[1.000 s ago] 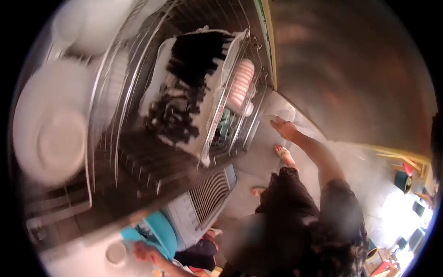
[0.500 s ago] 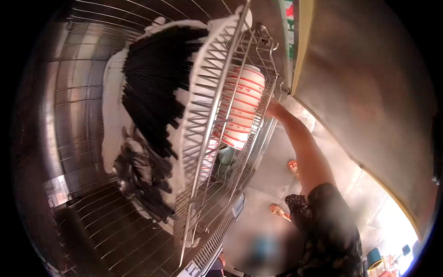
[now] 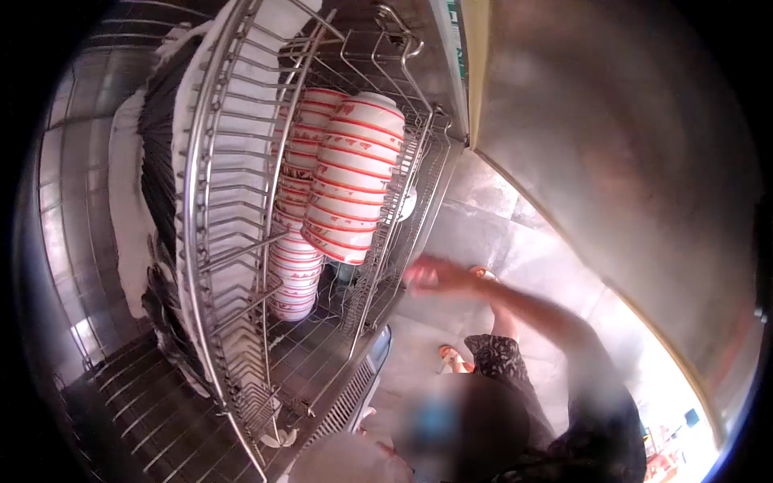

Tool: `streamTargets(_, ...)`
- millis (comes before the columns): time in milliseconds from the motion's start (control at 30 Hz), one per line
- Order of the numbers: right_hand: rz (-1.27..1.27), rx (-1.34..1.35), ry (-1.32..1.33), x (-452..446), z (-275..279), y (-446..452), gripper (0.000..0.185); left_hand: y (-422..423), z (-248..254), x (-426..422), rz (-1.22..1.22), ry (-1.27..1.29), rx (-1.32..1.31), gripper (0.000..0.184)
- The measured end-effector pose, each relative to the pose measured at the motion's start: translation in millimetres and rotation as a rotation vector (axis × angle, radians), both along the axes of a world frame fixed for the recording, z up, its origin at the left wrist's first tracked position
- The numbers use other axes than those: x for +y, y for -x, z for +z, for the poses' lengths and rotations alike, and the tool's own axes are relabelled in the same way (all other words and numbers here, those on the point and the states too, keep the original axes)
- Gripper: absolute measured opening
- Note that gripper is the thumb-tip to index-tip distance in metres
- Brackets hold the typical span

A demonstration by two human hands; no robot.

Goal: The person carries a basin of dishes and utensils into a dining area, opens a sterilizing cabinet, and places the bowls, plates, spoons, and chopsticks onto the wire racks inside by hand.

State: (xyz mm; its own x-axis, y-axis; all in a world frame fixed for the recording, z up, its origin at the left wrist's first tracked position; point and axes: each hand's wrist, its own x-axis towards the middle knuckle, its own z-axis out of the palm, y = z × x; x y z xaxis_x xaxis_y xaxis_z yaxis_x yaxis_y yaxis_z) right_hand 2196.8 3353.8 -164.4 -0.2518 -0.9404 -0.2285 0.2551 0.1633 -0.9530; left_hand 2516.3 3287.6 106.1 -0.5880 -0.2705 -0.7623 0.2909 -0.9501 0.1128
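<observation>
My right hand point(image 3: 431, 275) is over the floor just outside the wire dish rack point(image 3: 411, 153), its fingers smeared by motion. Nothing can be made out in it. Nearest to it are stacked white bowls with red rims point(image 3: 354, 177), lying sideways in the rack. Behind them a second stack of red-rimmed bowls point(image 3: 294, 266) is partly hidden by the front stack and wires. Further left, a bundle of thin black sticks point(image 3: 161, 113) lies on white cloth-like material point(image 3: 129, 201) behind an upright wire rack point(image 3: 197, 185). My left hand is not in view.
The racks stand inside a metal cabinet with wire shelving point(image 3: 145, 402). A large metal door point(image 3: 612, 161) hangs open at the right. Grey floor tiles point(image 3: 475, 233) and sandalled feet point(image 3: 451, 354) show between. Blurred round shapes cover the bottom middle.
My right hand has left the rack's outer edge and come back over the floor. The view has shifted, so the racks appear further left and more of both bowl stacks shows.
</observation>
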Motion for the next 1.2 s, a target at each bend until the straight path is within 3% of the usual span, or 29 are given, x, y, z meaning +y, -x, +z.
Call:
streamTargets(33,0.078,-0.211,0.152,14,30,-11,0.068,4,-2,4,-0.011,-0.006,0.011,0.035)
streamTargets(133,0.199,-0.422,0.495,37,92,-31,0.089,17,-2,21,-0.019,-0.044,0.024,0.036)
streamTargets(233,0.209,-0.566,0.551,34,127,-33,0.101,35,-1,37,-0.030,-0.069,0.071,0.038)
streamTargets(300,0.142,-0.977,0.360,35,150,-27,0.105,47,4,44,-0.038,-0.070,0.110,0.039)
streamTargets(433,0.107,-0.815,0.424,42,189,-7,0.100,75,26,52,-0.066,-0.052,0.205,0.041)
streamTargets(500,0.103,-0.652,0.418,40,218,6,0.088,88,40,52,-0.098,-0.036,0.262,0.042)
streamTargets(533,0.021,-0.722,0.191,43,227,5,0.085,95,48,52,-0.107,-0.021,0.293,0.042)
streamTargets(600,-0.115,-0.713,0.061,49,239,2,0.075,109,68,50,-0.147,-0.008,0.357,0.043)
streamTargets(667,-0.135,-0.614,0.210,44,262,12,0.069,122,90,46,-0.173,0.027,0.421,0.045)
streamTargets(733,-0.102,-0.664,0.370,42,301,25,0.087,132,112,43,-0.199,0.053,0.473,0.046)
streamTargets(767,-0.174,-0.594,0.413,42,325,26,0.085,136,123,43,-0.210,0.060,0.499,0.046)
streamTargets(800,-0.161,-0.567,0.435,43,350,26,0.085,137,134,40,-0.215,0.069,0.518,0.047)
streamTargets(867,-0.369,-0.497,0.252,46,397,21,0.080,139,157,40,-0.224,0.095,0.555,0.048)
streamTargets(900,-0.224,-0.529,0.432,39,367,24,0.067,139,168,37,-0.221,0.105,0.568,0.049)
streamTargets(933,-0.223,-0.508,0.442,44,361,23,0.067,136,178,34,-0.218,0.116,0.570,0.050)
streamTargets(1000,-0.371,-0.722,0.448,45,402,17,0.063,132,193,26,-0.229,0.147,0.516,0.051)
streamTargets(1033,-0.329,-0.753,0.480,46,415,16,0.062,130,199,22,-0.239,0.164,0.467,0.052)
streamTargets(1067,-0.341,-0.744,0.485,46,429,17,0.062,128,206,18,-0.245,0.192,0.351,0.053)
streamTargets(1133,-0.243,-0.610,0.537,48,454,17,0.066,132,237,15,-0.260,0.122,0.427,0.052)
streamTargets(1200,-0.181,-0.656,0.600,53,469,23,0.062,132,251,17,-0.254,0.043,0.488,0.052)
